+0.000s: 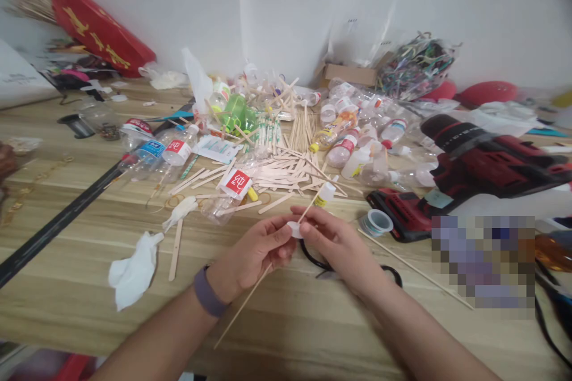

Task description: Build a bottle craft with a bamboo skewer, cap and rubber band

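Note:
In front of me my left hand (263, 244) is closed, pinching the edge of a small white bottle cap (295, 228). My right hand (333, 238) grips the cap from the other side, thumb against its rim. A thin bamboo skewer (243, 315) slants up past my left fingers and shows again above the cap; whether it passes through the cap is hidden. Just beyond the hands stands a small white glue bottle (325, 193). A clear plastic bottle with a red label (233, 187) lies to the left, near scattered flat wooden sticks (286, 171).
A red and black power drill (473, 155) rests on the right, beside a roll of tape (376, 223) and a loose skewer (415, 268). Crumpled tissue (136, 268) lies left. Plastic bottles (346, 146) crowd the back. Another person's hand (6, 161) shows at the left edge.

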The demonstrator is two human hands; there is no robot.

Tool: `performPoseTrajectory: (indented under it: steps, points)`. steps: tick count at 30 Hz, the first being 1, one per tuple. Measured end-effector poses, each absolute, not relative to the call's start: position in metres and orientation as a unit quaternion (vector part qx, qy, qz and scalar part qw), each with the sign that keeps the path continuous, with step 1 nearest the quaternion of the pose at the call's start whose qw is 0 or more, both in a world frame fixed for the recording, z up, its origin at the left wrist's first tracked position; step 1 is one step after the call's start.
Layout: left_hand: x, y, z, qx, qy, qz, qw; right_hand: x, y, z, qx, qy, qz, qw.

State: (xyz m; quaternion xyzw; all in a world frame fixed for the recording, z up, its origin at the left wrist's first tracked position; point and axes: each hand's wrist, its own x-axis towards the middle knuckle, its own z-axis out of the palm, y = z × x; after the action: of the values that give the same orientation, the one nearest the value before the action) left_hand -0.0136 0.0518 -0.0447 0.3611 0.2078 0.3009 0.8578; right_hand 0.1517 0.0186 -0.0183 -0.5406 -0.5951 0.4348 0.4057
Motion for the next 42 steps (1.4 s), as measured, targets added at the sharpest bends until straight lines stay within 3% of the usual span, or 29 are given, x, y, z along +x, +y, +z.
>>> performPoseTrajectory:
  steps: [11, 16, 22, 32, 34, 36, 40, 42]
  points:
    - [-0.012, 0.046, -0.032, 0.422, 0.248, 0.273, 0.828, 0.151, 0.016, -0.020, -0.458, -0.595, 0.514, 0.414]
    - [-0.011, 0.045, -0.035, 0.400, 0.254, 0.259, 0.842, 0.152, 0.011, -0.024, -0.465, -0.452, 0.585, 0.486]
    - [-0.009, 0.044, -0.039, 0.367, 0.245, 0.240, 0.865, 0.159, 0.014, -0.026, -0.462, -0.342, 0.583, 0.574]
    - [-0.006, 0.041, -0.046, 0.420, 0.223, 0.202, 0.856, 0.166, 0.015, -0.022, -0.394, -0.176, 0.674, 0.600]
    - [-0.012, 0.044, -0.039, 0.502, 0.269, 0.219, 0.792, 0.169, 0.017, -0.020, -0.391, -0.165, 0.668, 0.611]
    - [-0.022, 0.052, -0.027, 0.618, 0.358, 0.236, 0.659, 0.173, 0.018, -0.018, -0.394, -0.152, 0.656, 0.625]
    - [-0.042, 0.081, -0.008, 0.761, 0.529, 0.266, 0.265, 0.178, 0.017, -0.019, -0.409, -0.145, 0.641, 0.633]
    - [-0.049, 0.095, -0.006, 0.782, 0.578, 0.216, 0.086, 0.178, 0.015, -0.022, -0.410, -0.154, 0.639, 0.632]
